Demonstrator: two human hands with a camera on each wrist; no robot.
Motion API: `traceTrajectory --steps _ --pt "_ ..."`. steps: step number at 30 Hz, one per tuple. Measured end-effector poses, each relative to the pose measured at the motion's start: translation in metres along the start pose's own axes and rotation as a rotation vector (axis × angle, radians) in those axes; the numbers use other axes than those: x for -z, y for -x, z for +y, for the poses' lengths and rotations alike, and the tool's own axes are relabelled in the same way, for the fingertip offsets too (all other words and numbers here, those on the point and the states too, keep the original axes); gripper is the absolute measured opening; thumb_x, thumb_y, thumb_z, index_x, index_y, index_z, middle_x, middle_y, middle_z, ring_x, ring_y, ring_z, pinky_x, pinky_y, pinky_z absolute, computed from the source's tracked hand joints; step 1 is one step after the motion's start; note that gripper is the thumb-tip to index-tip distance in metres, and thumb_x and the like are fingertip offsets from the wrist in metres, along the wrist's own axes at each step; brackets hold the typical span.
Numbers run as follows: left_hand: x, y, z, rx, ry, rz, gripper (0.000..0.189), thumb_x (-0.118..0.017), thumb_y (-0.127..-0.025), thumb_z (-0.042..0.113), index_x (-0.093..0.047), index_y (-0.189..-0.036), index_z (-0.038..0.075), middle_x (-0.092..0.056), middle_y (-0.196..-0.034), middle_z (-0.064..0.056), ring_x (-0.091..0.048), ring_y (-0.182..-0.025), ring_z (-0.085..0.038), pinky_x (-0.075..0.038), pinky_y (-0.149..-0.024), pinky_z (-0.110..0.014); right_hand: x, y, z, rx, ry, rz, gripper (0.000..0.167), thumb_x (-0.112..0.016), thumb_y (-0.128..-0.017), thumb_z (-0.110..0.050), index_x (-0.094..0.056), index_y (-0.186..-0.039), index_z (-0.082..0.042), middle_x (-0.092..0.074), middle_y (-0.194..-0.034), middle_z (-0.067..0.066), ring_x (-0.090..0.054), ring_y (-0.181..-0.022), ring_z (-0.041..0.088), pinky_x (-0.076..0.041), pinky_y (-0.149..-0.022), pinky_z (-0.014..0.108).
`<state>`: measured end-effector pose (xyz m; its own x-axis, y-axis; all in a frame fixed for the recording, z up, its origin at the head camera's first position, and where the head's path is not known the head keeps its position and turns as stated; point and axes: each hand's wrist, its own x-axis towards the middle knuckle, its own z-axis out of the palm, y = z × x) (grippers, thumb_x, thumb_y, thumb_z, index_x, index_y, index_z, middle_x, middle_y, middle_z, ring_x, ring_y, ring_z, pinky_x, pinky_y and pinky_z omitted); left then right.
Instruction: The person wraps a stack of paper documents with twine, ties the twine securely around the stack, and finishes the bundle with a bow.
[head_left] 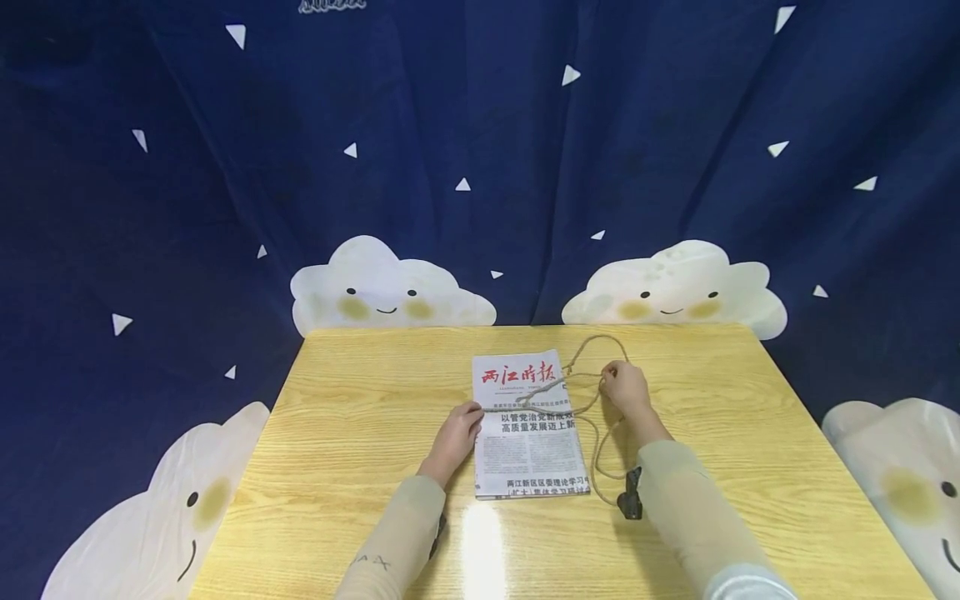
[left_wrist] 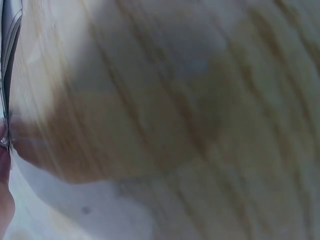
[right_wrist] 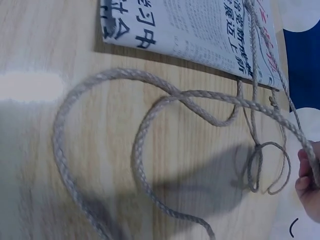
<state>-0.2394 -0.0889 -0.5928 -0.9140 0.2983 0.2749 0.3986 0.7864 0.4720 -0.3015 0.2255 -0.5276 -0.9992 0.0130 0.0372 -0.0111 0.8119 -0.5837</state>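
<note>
A folded newspaper with a red masthead lies on the table, its several layers showing at the edge. A thin braided rope crosses it below the masthead and trails in loops off its right side. My left hand grips the newspaper's left edge where the rope passes. In the left wrist view only the fingertips of that hand show, at the border. Right of the newspaper, my right hand pinches a stretch of rope. The right wrist view shows curled fingers around this strand, lifted over the table.
The wooden table reflects a bright streak of light in front of the newspaper. Behind it hangs a dark blue curtain printed with white triangles and smiling clouds. Dark wrist devices sit on the sleeves, with rope lying close to the right one.
</note>
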Motion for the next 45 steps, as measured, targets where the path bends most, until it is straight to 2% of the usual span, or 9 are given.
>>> traceTrajectory --steps 7,11,14,21,28,35,37,40,45 --pt "-0.001 0.000 0.000 -0.010 -0.022 0.022 0.026 -0.062 -0.083 0.001 -0.063 -0.109 -0.003 -0.057 -0.115 -0.012 -0.054 -0.109 -0.027 -0.043 -0.097 -0.034 0.009 -0.009 0.000 0.043 0.044 0.022 0.022 -0.047 -0.094 -0.006 -0.059 -0.103 0.009 -0.062 -0.096 0.027 -0.056 -0.065 0.026 -0.046 -0.054 0.033" --pt "-0.001 0.001 0.001 -0.012 -0.028 0.033 0.025 -0.062 -0.084 0.002 -0.063 -0.109 -0.002 -0.057 -0.114 -0.010 -0.055 -0.108 -0.025 -0.044 -0.096 -0.033 0.013 -0.011 0.000 0.062 0.045 -0.042 0.021 -0.047 -0.094 -0.006 -0.059 -0.104 0.008 -0.061 -0.098 0.026 -0.056 -0.069 0.025 -0.047 -0.056 0.032" --pt "-0.002 0.001 0.002 -0.014 -0.035 0.036 0.025 -0.062 -0.084 0.002 -0.064 -0.109 -0.001 -0.057 -0.113 -0.009 -0.055 -0.107 -0.024 -0.044 -0.095 -0.033 0.011 -0.012 0.000 0.133 0.044 -0.114 0.018 -0.050 -0.093 -0.005 -0.061 -0.100 0.007 -0.062 -0.094 0.023 -0.056 -0.073 0.025 -0.048 -0.060 0.034" --pt "-0.002 0.001 0.002 -0.030 -0.034 0.056 0.025 -0.063 -0.083 0.002 -0.064 -0.108 -0.002 -0.058 -0.111 -0.009 -0.056 -0.105 -0.024 -0.045 -0.093 -0.033 -0.006 -0.014 -0.004 0.388 0.093 -0.151 0.011 -0.057 -0.087 -0.001 -0.065 -0.089 0.006 -0.066 -0.086 0.017 -0.061 -0.079 0.029 -0.051 -0.072 0.042" --pt "-0.003 0.002 0.001 -0.019 -0.002 0.058 0.027 -0.063 -0.083 0.000 -0.063 -0.110 -0.002 -0.058 -0.113 -0.010 -0.056 -0.107 -0.025 -0.044 -0.094 -0.035 -0.027 -0.009 -0.017 0.432 0.133 -0.199 0.009 -0.058 -0.087 -0.003 -0.066 -0.086 0.002 -0.057 -0.078 0.008 -0.054 -0.073 0.022 -0.049 -0.070 0.039" --pt "-0.005 0.005 -0.001 0.035 0.055 0.032 0.028 -0.060 -0.085 0.001 -0.062 -0.112 -0.002 -0.057 -0.120 -0.012 -0.052 -0.114 -0.027 -0.041 -0.099 -0.036 -0.045 0.003 -0.020 0.496 0.109 -0.251 0.012 -0.057 -0.086 0.000 -0.068 -0.091 0.000 -0.064 -0.090 0.012 -0.060 -0.089 0.030 -0.049 -0.082 0.044" --pt "-0.005 0.005 -0.001 0.036 0.061 0.027 0.027 -0.059 -0.086 0.001 -0.062 -0.113 -0.002 -0.056 -0.120 -0.012 -0.052 -0.114 -0.027 -0.041 -0.099 -0.037 -0.048 0.004 -0.017 0.502 0.096 -0.264 0.015 -0.056 -0.087 -0.001 -0.068 -0.095 0.000 -0.065 -0.094 0.013 -0.060 -0.093 0.031 -0.048 -0.085 0.045" --pt "-0.004 0.005 0.000 0.027 0.070 0.037 0.025 -0.057 -0.088 0.002 -0.062 -0.112 -0.002 -0.056 -0.120 -0.013 -0.052 -0.114 -0.029 -0.041 -0.098 -0.038 -0.046 0.004 -0.011 0.487 0.083 -0.209 0.019 -0.054 -0.088 -0.001 -0.066 -0.103 0.001 -0.064 -0.100 0.016 -0.059 -0.098 0.034 -0.046 -0.088 0.047" --pt "-0.004 0.002 0.005 0.037 0.057 0.114 0.022 -0.055 -0.089 0.005 -0.064 -0.109 0.001 -0.058 -0.114 -0.011 -0.052 -0.108 -0.027 -0.041 -0.097 -0.039 -0.031 0.000 -0.001 0.307 0.078 -0.038 0.034 -0.046 -0.084 0.010 -0.057 -0.115 0.004 -0.058 -0.110 0.022 -0.054 -0.103 0.039 -0.046 -0.088 0.049"
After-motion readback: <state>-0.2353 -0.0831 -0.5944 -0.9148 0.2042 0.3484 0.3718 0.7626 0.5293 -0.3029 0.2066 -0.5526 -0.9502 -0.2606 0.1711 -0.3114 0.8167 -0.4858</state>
